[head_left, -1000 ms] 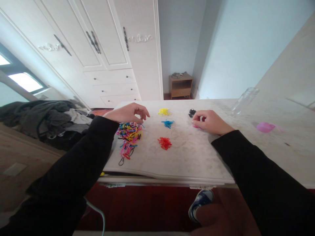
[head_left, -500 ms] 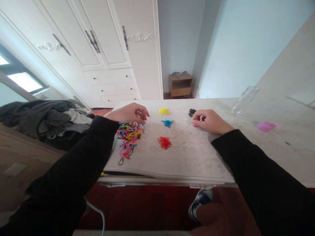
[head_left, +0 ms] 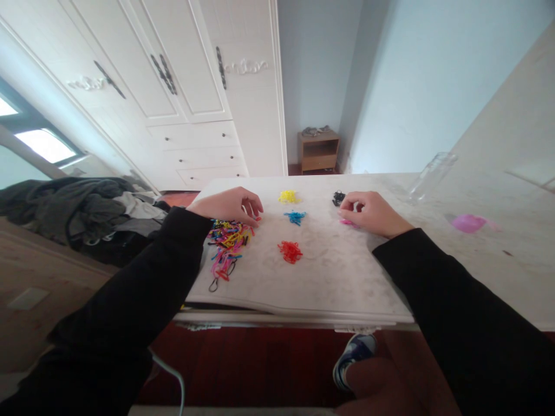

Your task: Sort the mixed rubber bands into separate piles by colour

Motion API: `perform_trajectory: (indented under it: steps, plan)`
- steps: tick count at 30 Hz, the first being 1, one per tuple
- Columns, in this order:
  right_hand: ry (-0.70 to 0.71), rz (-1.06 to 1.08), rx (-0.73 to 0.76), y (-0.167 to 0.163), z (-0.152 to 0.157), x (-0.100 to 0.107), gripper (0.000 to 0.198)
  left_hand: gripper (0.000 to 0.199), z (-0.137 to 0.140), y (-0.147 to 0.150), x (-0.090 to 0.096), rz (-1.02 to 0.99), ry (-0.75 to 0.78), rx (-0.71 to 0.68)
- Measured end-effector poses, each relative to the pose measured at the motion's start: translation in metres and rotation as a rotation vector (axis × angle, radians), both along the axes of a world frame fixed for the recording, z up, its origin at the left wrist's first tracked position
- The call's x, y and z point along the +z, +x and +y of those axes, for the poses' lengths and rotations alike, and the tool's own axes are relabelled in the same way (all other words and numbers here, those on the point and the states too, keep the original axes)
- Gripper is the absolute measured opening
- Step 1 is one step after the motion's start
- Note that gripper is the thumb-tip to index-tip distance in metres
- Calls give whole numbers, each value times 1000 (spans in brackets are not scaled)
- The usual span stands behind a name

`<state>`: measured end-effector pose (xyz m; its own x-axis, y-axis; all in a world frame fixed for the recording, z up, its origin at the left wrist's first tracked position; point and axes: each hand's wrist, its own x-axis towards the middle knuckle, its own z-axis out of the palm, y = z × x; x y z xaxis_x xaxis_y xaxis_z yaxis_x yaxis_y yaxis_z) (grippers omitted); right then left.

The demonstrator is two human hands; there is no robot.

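My left hand (head_left: 234,205) hovers at the far edge of a mixed pile of small coloured rubber bands (head_left: 229,240). Its thumb and fingers pinch a red rubber band (head_left: 259,219). On the right, my right hand (head_left: 370,214) has thumb and forefinger together just over some pink rubber bands (head_left: 347,222); what the fingertips hold is hidden. Black rubber bands (head_left: 338,198) lie just beyond that hand. Between my hands are separate heaps of yellow rubber bands (head_left: 288,197), blue rubber bands (head_left: 295,218) and red rubber bands (head_left: 290,252).
The white table (head_left: 329,283) carries a clear glass jar (head_left: 431,176) on its side and a pink item (head_left: 468,223) at the right. Dark clothes (head_left: 87,214) are heaped at the left. A small wooden cabinet (head_left: 319,151) stands beyond the table.
A red rubber band now shows in my left fingertips, and that hand is slightly lower and nearer. My right hand has barely moved; more pink shows below its fingers.
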<state>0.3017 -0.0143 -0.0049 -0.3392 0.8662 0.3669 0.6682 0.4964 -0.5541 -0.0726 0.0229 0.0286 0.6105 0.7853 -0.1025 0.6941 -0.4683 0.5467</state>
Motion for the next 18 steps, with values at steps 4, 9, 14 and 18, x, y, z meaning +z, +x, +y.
perform_trajectory:
  steps: [4, 9, 14, 18]
  plan:
    - [-5, -1, 3, -1, 0, 0, 16, 32, -3, 3, -3, -78, -125, -26]
    - [-16, -9, -2, -1, -1, 1, 18, 28, -4, 2, -1, -51, -115, -49]
    - [-21, -8, 0, -1, -1, 1, 17, 23, -4, 3, 0, -36, -108, -54]
    - [-18, -14, -5, -1, -1, 1, 16, 21, -9, 6, 4, -79, -157, -83]
